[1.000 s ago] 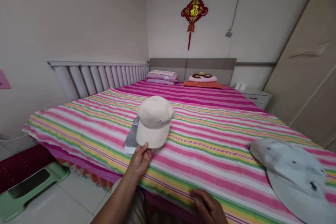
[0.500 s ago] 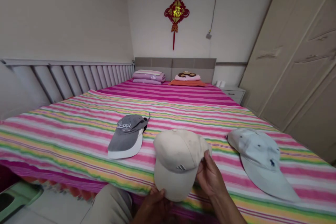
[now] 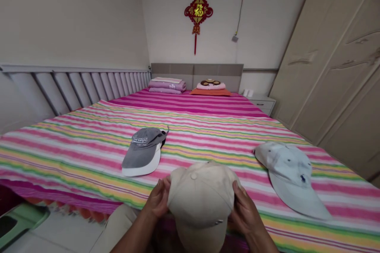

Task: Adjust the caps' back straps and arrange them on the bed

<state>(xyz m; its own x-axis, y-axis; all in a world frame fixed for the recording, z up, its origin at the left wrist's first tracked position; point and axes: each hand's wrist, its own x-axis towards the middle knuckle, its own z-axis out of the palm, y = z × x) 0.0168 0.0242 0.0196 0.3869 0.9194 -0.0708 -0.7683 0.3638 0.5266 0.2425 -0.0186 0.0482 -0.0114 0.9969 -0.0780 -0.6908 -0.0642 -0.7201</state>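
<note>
A beige cap (image 3: 202, 193) is held up near the bed's front edge, its brim pointing down toward me and a small dark logo low on its front. My left hand (image 3: 158, 199) grips its left side, and my right hand (image 3: 242, 205) grips its right side; some fingertips are hidden behind the cap. To the left, a grey cap with a white-edged brim (image 3: 142, 152) lies on the striped bedspread (image 3: 97, 142). A pale blue-white cap with a small dark emblem (image 3: 292, 178) rests at the right.
Folded purple bedding (image 3: 167, 86) and a pink and orange stack (image 3: 210, 87) lie by the headboard (image 3: 218, 75). A white nightstand (image 3: 264, 103) and wardrobe (image 3: 332, 63) stand right. A green stool (image 3: 22, 223) is at lower left.
My left hand has moved up from the brim to the cap's left side. The beige cap has come lower and closer, tilted so that more of its top shows.
</note>
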